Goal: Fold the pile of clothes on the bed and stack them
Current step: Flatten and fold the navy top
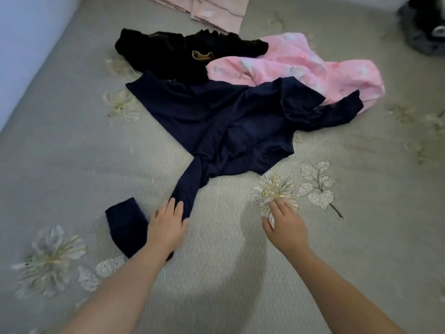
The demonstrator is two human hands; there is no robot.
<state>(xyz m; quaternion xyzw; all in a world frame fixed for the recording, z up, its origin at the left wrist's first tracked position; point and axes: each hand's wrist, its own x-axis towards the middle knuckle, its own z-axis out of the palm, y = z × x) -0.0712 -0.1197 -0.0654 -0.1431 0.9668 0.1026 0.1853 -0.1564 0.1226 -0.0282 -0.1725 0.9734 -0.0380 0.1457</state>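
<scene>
Nearest, left hand (166, 225) flat with straight fingers on the long sleeve of a crumpled navy-blue knit top (216, 121); right hand (284, 222) relaxed, fingertips resting on the grey flower-embroidered bedspread (216, 249), holding nothing. Beyond, navy body spread rumpled mid-bed, overlapping a wrinkled pink printed garment (301, 66) and a bunched black lacy garment (173, 51). Farthest, pale pink folded cloth (212, 10) at the top edge.

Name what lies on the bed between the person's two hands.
In the head view, only bare grey bedspread lies between the left hand, resting on the navy garment's sleeve, and the right hand, resting on an embroidered flower.
</scene>
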